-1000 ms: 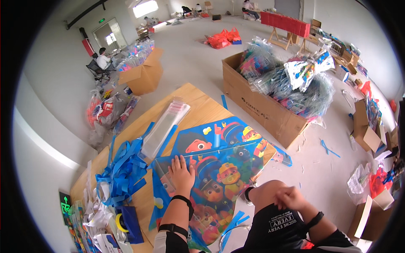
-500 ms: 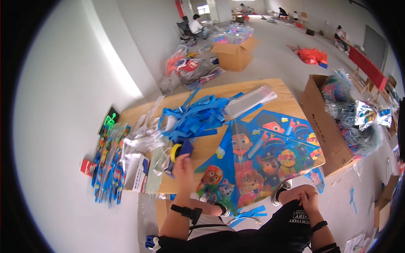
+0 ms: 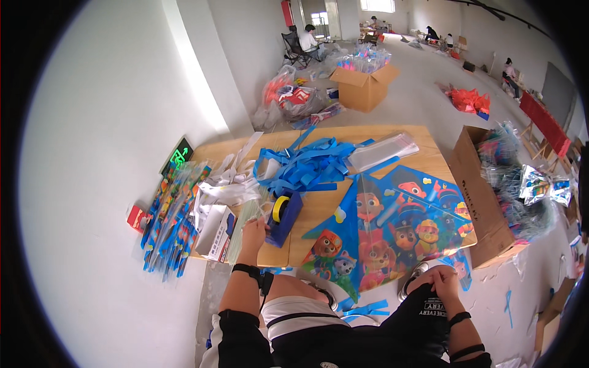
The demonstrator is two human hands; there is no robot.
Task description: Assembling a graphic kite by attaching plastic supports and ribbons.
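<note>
My left hand [image 3: 254,233] is over the thin pale rods [image 3: 242,228], left of a blue tape dispenser [image 3: 286,226] with a yellow roll. Its fingers are bent together; whatever they pinch is too small to make out. My right hand [image 3: 445,279] rests on my right thigh, fingers curled, nothing visible in it. A blue kite [image 3: 392,236] printed with cartoon dogs lies across the table's right side, its lower edge hanging over the front. Loose blue ribbon strips [image 3: 307,164] are heaped behind the dispenser, with white ribbons [image 3: 228,187] to their left.
A small white box [image 3: 215,233] and bagged colourful packs [image 3: 175,221] crowd the wooden table's [image 3: 294,245] left end. Clear plastic sleeves [image 3: 386,152] lie at the back. An open carton [image 3: 485,202] stands on the right, another carton [image 3: 362,91] beyond. Several people sit farther off.
My left hand has gone from the tape dispenser's front to the pale rods on its left. The dispenser now shows more fully. My right hand stays on my thigh; the whole view has shifted slightly.
</note>
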